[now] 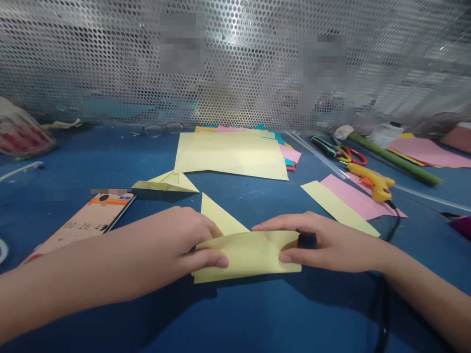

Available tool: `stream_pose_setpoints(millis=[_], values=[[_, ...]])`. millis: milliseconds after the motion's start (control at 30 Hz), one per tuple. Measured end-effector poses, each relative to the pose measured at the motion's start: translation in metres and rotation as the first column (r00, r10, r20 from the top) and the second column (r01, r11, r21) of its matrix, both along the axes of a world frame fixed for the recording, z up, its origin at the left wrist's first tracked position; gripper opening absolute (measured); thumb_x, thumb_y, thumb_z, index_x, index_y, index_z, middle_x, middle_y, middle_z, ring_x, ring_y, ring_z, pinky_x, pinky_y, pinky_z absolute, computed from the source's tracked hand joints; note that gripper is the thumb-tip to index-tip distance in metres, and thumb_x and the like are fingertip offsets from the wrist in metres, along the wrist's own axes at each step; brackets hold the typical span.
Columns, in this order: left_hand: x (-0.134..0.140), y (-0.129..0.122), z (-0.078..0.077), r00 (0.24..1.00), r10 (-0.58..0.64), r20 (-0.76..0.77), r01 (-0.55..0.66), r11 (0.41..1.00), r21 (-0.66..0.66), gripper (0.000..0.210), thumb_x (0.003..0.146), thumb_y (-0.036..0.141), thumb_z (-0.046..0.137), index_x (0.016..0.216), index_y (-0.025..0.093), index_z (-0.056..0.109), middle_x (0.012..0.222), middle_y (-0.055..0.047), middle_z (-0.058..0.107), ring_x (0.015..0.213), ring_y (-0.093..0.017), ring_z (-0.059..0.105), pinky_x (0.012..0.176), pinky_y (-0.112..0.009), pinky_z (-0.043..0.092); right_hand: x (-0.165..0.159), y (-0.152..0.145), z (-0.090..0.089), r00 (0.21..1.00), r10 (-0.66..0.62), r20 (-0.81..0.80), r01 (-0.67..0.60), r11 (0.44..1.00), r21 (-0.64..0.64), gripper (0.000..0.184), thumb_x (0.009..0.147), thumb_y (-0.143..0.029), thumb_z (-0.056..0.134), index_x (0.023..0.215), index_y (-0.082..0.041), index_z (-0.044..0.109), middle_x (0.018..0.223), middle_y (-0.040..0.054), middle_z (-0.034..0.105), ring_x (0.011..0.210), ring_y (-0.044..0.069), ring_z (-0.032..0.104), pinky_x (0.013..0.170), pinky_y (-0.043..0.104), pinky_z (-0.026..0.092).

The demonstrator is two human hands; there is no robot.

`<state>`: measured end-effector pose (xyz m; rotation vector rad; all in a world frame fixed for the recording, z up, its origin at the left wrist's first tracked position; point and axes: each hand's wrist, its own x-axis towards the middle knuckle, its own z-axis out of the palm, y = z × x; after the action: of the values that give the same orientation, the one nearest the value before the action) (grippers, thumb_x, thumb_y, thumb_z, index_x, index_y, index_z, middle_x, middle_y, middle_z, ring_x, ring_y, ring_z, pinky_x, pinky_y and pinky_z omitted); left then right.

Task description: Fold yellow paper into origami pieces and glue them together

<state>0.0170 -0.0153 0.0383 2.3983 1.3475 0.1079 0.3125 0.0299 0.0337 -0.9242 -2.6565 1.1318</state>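
Observation:
A folded sheet of pale yellow paper lies before me, its long folded edge away from me and a pointed flap sticking out behind. My left hand grips its left end, thumb on top and the other fingers behind the fold. At the right end, my right hand pinches the paper with the thumb in front and fingers along the upper edge. Something dark shows at the right hand's fingers; I cannot make out what it is. Left of the flap sits another folded yellow paper piece.
A yellow sheet rests on coloured papers. To the right lie a yellow strip, pink paper, a yellow glue gun with a black cable, scissors and a green stick. At left lies a phone. Perforated metal stands behind.

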Motion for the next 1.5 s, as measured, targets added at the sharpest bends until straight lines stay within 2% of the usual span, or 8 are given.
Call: stream_pose_setpoints(millis=[400, 533, 633, 767, 900, 1133, 1300, 1500], values=[[0.011, 0.003, 0.0, 0.998, -0.061, -0.013, 0.061, 0.998, 0.0, 0.026, 0.081, 0.025, 0.074, 0.066, 0.021, 0.054, 0.087, 0.006, 0.068, 0.069, -0.013, 0.063, 0.058, -0.025, 0.038, -0.008, -0.005, -0.012, 0.983, 0.149, -0.104, -0.131, 0.978, 0.163, 0.032, 0.101, -0.01, 0.05, 0.117, -0.021, 0.076, 0.091, 0.0032, 0.061, 0.073, 0.01, 0.056, 0.066, 0.019, 0.042], [0.014, -0.003, -0.002, 0.994, -0.085, -0.069, 0.09, 0.993, 0.08, 0.024, 0.083, 0.034, 0.08, 0.084, 0.023, 0.058, 0.078, 0.004, 0.064, 0.064, -0.018, 0.061, 0.052, -0.028, 0.035, -0.01, -0.005, -0.014, 0.977, 0.189, -0.1, -0.165, 0.964, 0.21, 0.033, 0.101, -0.009, 0.048, 0.113, -0.02, 0.077, 0.093, 0.0045, 0.057, 0.075, 0.011, 0.056, 0.068, 0.02, 0.043], [0.017, -0.005, -0.009, 0.979, -0.174, -0.102, 0.188, 0.972, 0.139, 0.036, 0.088, 0.048, 0.076, 0.11, 0.023, 0.061, 0.101, -0.003, 0.069, 0.079, -0.024, 0.066, 0.061, -0.031, 0.041, -0.01, -0.006, -0.015, 0.981, 0.17, -0.088, -0.152, 0.971, 0.185, 0.035, 0.099, -0.006, 0.048, 0.116, -0.021, 0.075, 0.097, 0.0047, 0.059, 0.079, 0.011, 0.058, 0.071, 0.021, 0.045], [0.018, -0.004, -0.022, 0.947, -0.285, -0.146, 0.31, 0.93, 0.197, 0.053, 0.096, 0.034, 0.066, 0.145, 0.03, 0.044, 0.123, -0.006, 0.063, 0.098, -0.027, 0.064, 0.073, -0.033, 0.043, -0.009, -0.005, -0.017, 0.986, 0.143, -0.09, -0.129, 0.981, 0.146, 0.032, 0.1, -0.009, 0.05, 0.118, -0.023, 0.072, 0.098, 0.0037, 0.059, 0.081, 0.011, 0.059, 0.073, 0.022, 0.046], [0.02, -0.003, -0.025, 0.924, -0.337, -0.181, 0.37, 0.906, 0.205, 0.062, 0.099, 0.019, 0.054, 0.153, 0.041, 0.033, 0.122, -0.005, 0.061, 0.092, -0.025, 0.058, 0.079, -0.034, 0.043, -0.009, -0.004, -0.02, 0.985, 0.15, -0.081, -0.133, 0.973, 0.189, 0.025, 0.1, -0.012, 0.052, 0.112, -0.018, 0.073, 0.097, 0.0043, 0.057, 0.081, 0.012, 0.058, 0.073, 0.022, 0.046], [0.019, -0.007, -0.021, 0.934, -0.293, -0.203, 0.321, 0.94, 0.119, 0.052, 0.103, 0.017, 0.038, 0.152, 0.035, 0.04, 0.139, -0.012, 0.056, 0.113, -0.032, 0.06, 0.092, -0.045, 0.047, -0.012, -0.006, -0.025, 0.988, 0.14, -0.061, -0.116, 0.949, 0.295, 0.03, 0.106, -0.02, 0.044, 0.114, -0.017, 0.073, 0.093, 0.0051, 0.057, 0.075, 0.013, 0.056, 0.067, 0.022, 0.045], [0.017, -0.003, -0.015, 0.941, -0.264, -0.21, 0.268, 0.963, -0.01, 0.053, 0.107, 0.032, 0.044, 0.156, 0.046, 0.029, 0.167, -0.012, 0.026, 0.15, -0.042, 0.027, 0.111, -0.064, 0.035, -0.013, -0.007, -0.028, 0.985, 0.17, -0.036, -0.147, 0.925, 0.35, 0.034, 0.106, -0.016, 0.039, 0.117, -0.014, 0.072, 0.095, 0.0076, 0.059, 0.077, 0.015, 0.056, 0.067, 0.024, 0.046], [0.015, 0.004, -0.007, 0.945, -0.263, -0.194, 0.222, 0.953, -0.208, 0.055, 0.107, 0.045, 0.044, 0.155, 0.051, 0.018, 0.167, -0.006, 0.001, 0.152, -0.037, 0.002, 0.116, -0.07, 0.017, -0.013, -0.008, -0.028, 0.981, 0.188, -0.052, -0.155, 0.913, 0.378, 0.035, 0.106, -0.016, 0.037, 0.115, -0.014, 0.072, 0.094, 0.0077, 0.06, 0.076, 0.015, 0.056, 0.068, 0.024, 0.046]])
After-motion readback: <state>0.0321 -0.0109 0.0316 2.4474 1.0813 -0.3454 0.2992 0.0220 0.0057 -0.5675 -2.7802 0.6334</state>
